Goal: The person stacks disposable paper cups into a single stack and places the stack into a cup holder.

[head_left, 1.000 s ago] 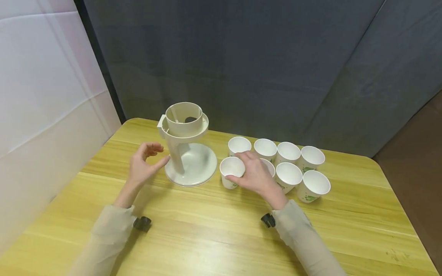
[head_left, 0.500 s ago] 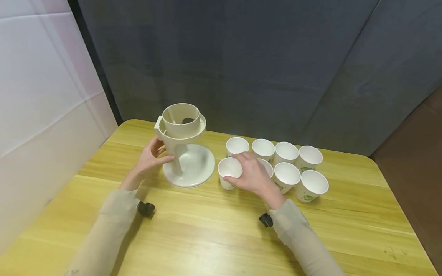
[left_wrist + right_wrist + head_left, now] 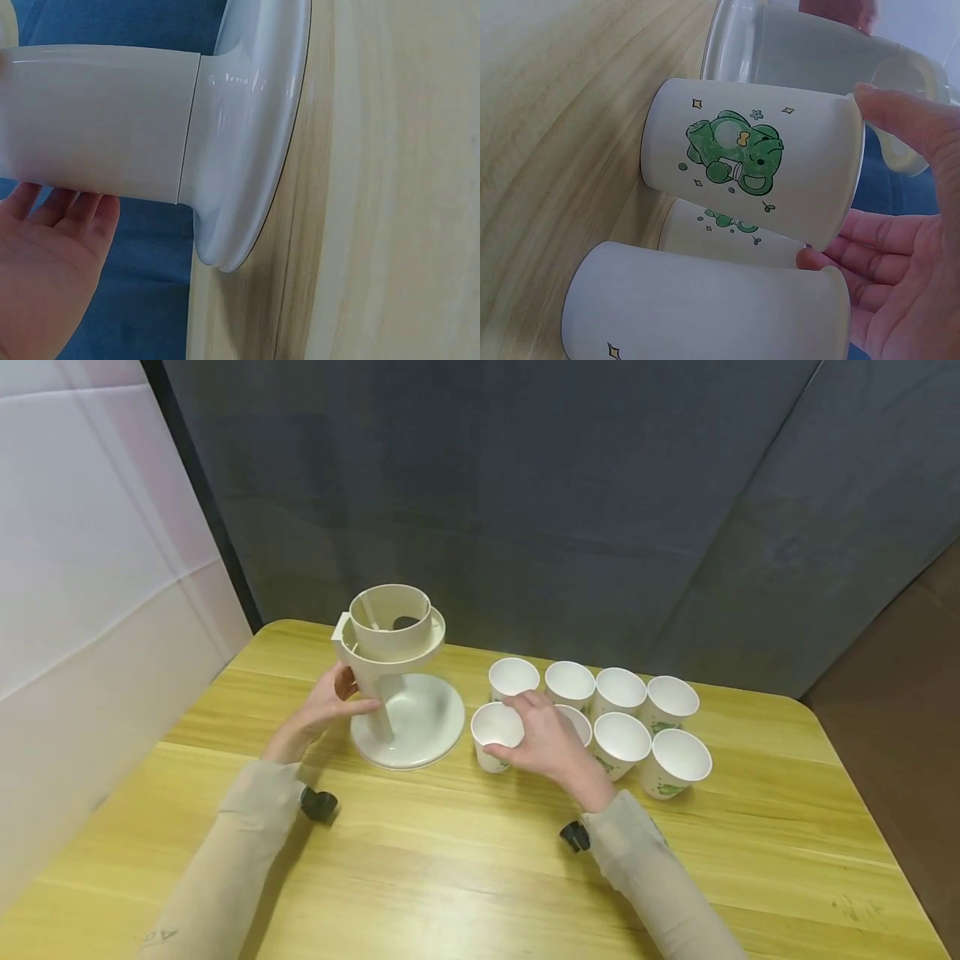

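Observation:
My left hand (image 3: pixel 327 700) holds the upright column of a cream plastic stand (image 3: pixel 372 683), thumb in front and fingers round behind. In the left wrist view, fingertips press against the smooth column (image 3: pixel 105 124). A broad round base (image 3: pixel 427 722) spreads below it, and a ring at the top carries an open cylinder (image 3: pixel 390 639) with a dark spot inside. My right hand (image 3: pixel 553 739) grips the front-left white paper cup (image 3: pixel 489 752) at its rim, between thumb and fingers. That cup (image 3: pixel 742 161) shows a printed green bear in the right wrist view. The hand partly hides the neighbouring cup (image 3: pixel 576 722).
Several more white paper cups stand upright in two rows, among them a back-left cup (image 3: pixel 513 675) and a front-right cup (image 3: pixel 680 756). They sit near the far edge of the wooden table (image 3: pixel 450 877). A dark curtain (image 3: pixel 525 510) hangs close behind.
My left hand has moved up and right to the stand and closed round its column. The right hand stays at the front-left cup. The whole view has shifted slightly.

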